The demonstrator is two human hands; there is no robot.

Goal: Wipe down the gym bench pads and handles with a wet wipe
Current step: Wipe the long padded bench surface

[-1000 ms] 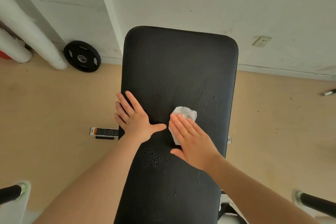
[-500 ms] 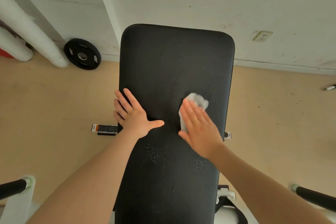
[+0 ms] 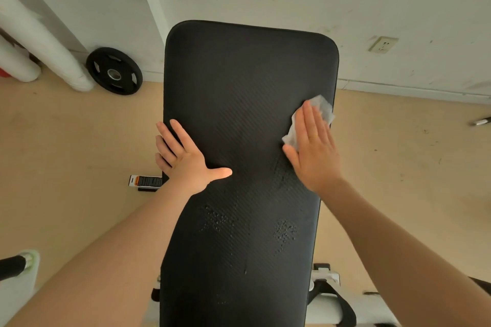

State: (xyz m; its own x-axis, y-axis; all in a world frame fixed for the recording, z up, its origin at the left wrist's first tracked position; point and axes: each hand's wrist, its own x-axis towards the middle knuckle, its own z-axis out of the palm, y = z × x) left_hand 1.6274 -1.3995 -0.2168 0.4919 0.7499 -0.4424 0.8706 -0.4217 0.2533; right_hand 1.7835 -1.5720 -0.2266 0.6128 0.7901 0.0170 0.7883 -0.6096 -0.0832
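A long black textured bench pad [image 3: 247, 82] runs away from me toward the wall. My right hand [image 3: 314, 148] lies flat near the pad's right edge and presses a crumpled white wet wipe [image 3: 322, 109] onto it; the wipe sticks out past my fingertips. On the pad's left edge my left hand [image 3: 186, 159] rests flat, fingers spread, with the outer fingers curled over the side. Patches of wet droplets [image 3: 285, 231] show on the nearer part of the pad. A black handle [image 3: 10, 265] with a metal collar shows at the lower left.
A black weight plate [image 3: 114, 71] leans against the wall at the far left beside white padded pipes [image 3: 45, 42]. The bench's white frame [image 3: 325, 302] shows at the lower right. A labelled frame foot [image 3: 146, 182] lies on the tan floor. A wall socket [image 3: 382, 44] sits at the right.
My right hand has slid the wipe from the pad's middle up and to the right, to the right edge. My left hand has stayed in place.
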